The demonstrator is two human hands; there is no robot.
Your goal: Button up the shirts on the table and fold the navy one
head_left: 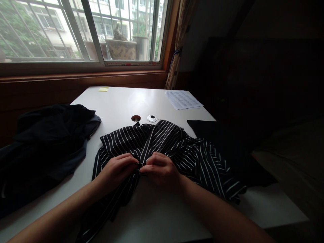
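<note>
A black shirt with white stripes (167, 135) lies spread and rumpled on the white table (118, 104), one sleeve reaching out to the right. Near the shirt's close edge, my left hand (120, 168) pinches the striped cloth between thumb and fingers. My right hand (160, 167) grips the same edge just beside it, so the fingertips of both hands nearly meet. Whether a button sits between the fingertips is too small and dark to tell.
Dark clothing (48, 141) is heaped on the left. Another dark cloth (215, 138) lies at the right edge. Printed sheets (183, 100), a yellow sticky note (103, 89) and two round table holes (136, 118) are farther back, below a barred window (121, 33).
</note>
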